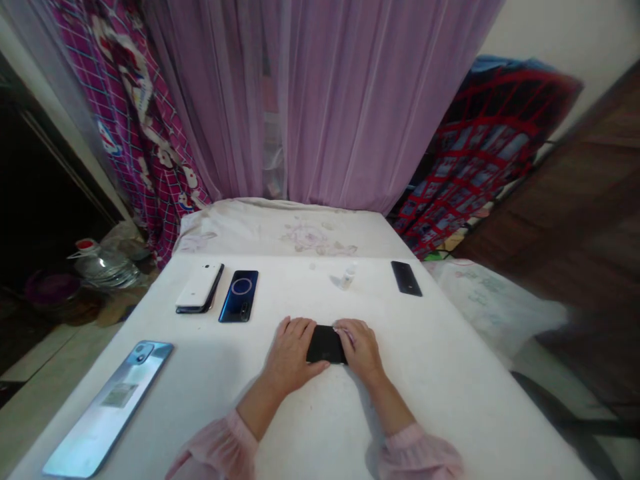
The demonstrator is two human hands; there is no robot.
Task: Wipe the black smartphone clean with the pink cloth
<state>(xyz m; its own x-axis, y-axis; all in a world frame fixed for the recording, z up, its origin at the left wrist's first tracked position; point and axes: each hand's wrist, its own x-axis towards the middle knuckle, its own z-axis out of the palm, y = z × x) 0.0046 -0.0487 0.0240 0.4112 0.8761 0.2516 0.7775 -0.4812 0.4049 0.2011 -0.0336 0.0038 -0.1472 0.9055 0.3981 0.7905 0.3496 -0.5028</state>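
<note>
Holding one black phone low over the white-covered desk, you are gripping it from both sides: your left hand is curving around its left side, thumb lying along the near edge, and your right hand is closing on its right side. Something small and purplish is showing between the right hand's fingers, too blurred to name.

Five other phones are lying around your hands. Two are forming a stack beyond and left of your left hand: one white phone is resting on one dark phone. One blue phone is lying between that stack and your hands, just beside the stack. One large pale-blue phone is lying well left of your left hand, near the desk's left edge. One black-backed phone is lying beyond and right of your right hand, close to the right edge. One small bottle is standing straight beyond your hands.

Open room is stretching right of your right hand towards the desk's right edge, and a narrower gap is separating your left hand from the pale-blue phone. Beyond the far side, purple curtains are hanging.
</note>
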